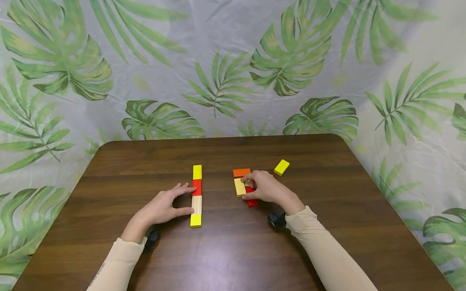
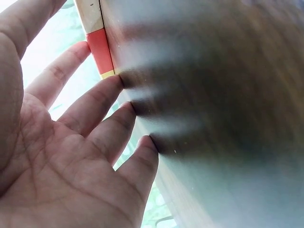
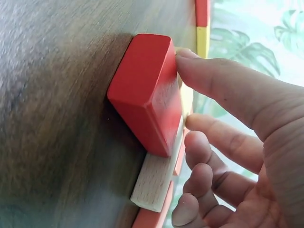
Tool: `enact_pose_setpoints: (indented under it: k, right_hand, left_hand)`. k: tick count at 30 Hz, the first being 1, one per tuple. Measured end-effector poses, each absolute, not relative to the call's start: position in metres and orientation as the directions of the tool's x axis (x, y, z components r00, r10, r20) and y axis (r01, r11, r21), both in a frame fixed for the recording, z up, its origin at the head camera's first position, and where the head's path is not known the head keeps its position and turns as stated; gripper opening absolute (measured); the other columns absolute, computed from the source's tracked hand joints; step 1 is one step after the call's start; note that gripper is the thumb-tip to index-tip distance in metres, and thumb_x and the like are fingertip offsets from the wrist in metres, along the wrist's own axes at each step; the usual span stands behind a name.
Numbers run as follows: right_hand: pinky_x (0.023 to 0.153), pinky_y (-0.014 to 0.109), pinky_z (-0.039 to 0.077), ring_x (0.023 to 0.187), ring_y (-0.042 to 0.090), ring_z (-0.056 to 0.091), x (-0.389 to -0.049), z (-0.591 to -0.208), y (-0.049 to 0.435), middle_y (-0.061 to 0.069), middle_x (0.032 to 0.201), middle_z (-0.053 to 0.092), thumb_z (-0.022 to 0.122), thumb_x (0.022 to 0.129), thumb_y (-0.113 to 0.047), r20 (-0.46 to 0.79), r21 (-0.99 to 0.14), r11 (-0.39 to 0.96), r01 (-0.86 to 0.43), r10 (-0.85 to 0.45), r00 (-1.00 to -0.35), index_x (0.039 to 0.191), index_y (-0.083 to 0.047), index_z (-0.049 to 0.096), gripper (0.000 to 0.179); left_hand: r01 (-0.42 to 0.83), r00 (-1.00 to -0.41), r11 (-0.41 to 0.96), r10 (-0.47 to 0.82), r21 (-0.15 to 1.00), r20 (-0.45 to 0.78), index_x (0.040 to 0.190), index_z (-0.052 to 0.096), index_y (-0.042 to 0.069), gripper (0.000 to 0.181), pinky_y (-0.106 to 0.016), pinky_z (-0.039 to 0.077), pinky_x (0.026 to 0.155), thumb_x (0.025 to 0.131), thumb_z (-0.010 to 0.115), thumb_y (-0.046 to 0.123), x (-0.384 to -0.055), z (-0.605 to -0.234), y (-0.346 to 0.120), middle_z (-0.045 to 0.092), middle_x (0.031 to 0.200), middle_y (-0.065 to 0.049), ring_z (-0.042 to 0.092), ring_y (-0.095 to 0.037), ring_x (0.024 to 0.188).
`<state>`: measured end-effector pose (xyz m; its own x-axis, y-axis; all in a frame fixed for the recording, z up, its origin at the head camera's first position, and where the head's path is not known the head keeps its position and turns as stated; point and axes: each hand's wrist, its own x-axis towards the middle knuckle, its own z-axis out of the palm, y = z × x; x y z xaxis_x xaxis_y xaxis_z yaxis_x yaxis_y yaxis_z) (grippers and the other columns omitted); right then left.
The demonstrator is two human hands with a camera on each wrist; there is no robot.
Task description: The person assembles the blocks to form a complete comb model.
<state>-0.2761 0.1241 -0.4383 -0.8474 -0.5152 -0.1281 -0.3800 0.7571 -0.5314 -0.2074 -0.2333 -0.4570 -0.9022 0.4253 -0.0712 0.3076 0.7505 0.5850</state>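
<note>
In the head view, a straight row of blocks runs away from me: a yellow block (image 1: 195,221) nearest, then a striped pale wooden block (image 1: 197,204), a red block (image 1: 197,186) and yellow at the far end (image 1: 197,171). My left hand (image 1: 164,205) lies at the row's left side, fingers spread, index fingertip at the red block and thumb at the wooden one. To the right, my right hand (image 1: 267,188) pinches a pale yellow block (image 1: 239,188) end to end between thumb and index finger. A red block (image 3: 142,85) stands close beside it in the right wrist view.
An orange block (image 1: 242,173) lies just beyond the pale yellow one. Farther right, a lone yellow block (image 1: 282,167) sits at an angle. Under my right hand, a whitish wooden block (image 3: 154,185) is partly covered. The brown table (image 1: 225,254) meets a leaf-patterned cloth behind.
</note>
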Motion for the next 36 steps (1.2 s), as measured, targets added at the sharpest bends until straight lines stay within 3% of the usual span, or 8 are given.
enact_pose_setpoints:
  k: [11, 18, 30, 36]
  right_hand:
    - [0.071, 0.026, 0.042, 0.078, 0.014, 0.05, -0.27, -0.438, 0.118, 0.0, 0.079, 0.059, 0.094, 0.084, -0.022, -0.058, -0.533, 0.732, -0.425, -0.533, -0.844, 0.114, -0.004, 0.079, 0.038]
    - [0.075, 0.028, 0.046, 0.082, 0.016, 0.052, -0.266, -0.438, 0.115, 0.003, 0.084, 0.064, 0.095, 0.084, -0.022, -0.066, -0.516, 0.752, -0.41, -0.513, -0.856, 0.112, -0.003, 0.08, 0.037]
    - [0.073, 0.029, 0.039, 0.081, 0.017, 0.049, -0.264, -0.437, 0.111, 0.001, 0.078, 0.06, 0.095, 0.084, -0.022, -0.051, -0.463, 0.767, -0.444, -0.523, -0.851, 0.112, -0.003, 0.081, 0.037]
    - [0.088, 0.038, 0.049, 0.096, 0.023, 0.055, -0.262, -0.437, 0.114, 0.005, 0.099, 0.071, 0.095, 0.084, -0.029, -0.042, -0.421, 0.784, -0.455, -0.519, -0.854, 0.12, -0.006, 0.079, 0.046]
  left_hand:
    - [0.303, -0.904, 0.754, 0.422, 0.582, -0.075, 0.158, 0.056, 0.017, 0.071, -0.077, 0.032, 0.121, 0.096, 0.081, 0.042, -0.207, -0.456, -0.233, 0.044, 0.169, -0.021, 0.032, -0.051, 0.16]
    - [0.292, -0.905, 0.762, 0.415, 0.577, -0.09, 0.158, 0.055, 0.017, 0.072, -0.078, 0.029, 0.122, 0.096, 0.08, 0.042, -0.207, -0.456, -0.233, 0.042, 0.17, -0.021, 0.031, -0.05, 0.161]
    - [0.293, -0.907, 0.767, 0.412, 0.571, -0.088, 0.158, 0.055, 0.017, 0.071, -0.078, 0.029, 0.123, 0.097, 0.08, 0.042, -0.207, -0.456, -0.232, 0.044, 0.169, -0.022, 0.032, -0.051, 0.16]
    - [0.299, -0.904, 0.76, 0.42, 0.576, -0.084, 0.158, 0.055, 0.016, 0.071, -0.078, 0.028, 0.123, 0.097, 0.08, 0.041, -0.207, -0.455, -0.232, 0.043, 0.169, -0.023, 0.032, -0.051, 0.16]
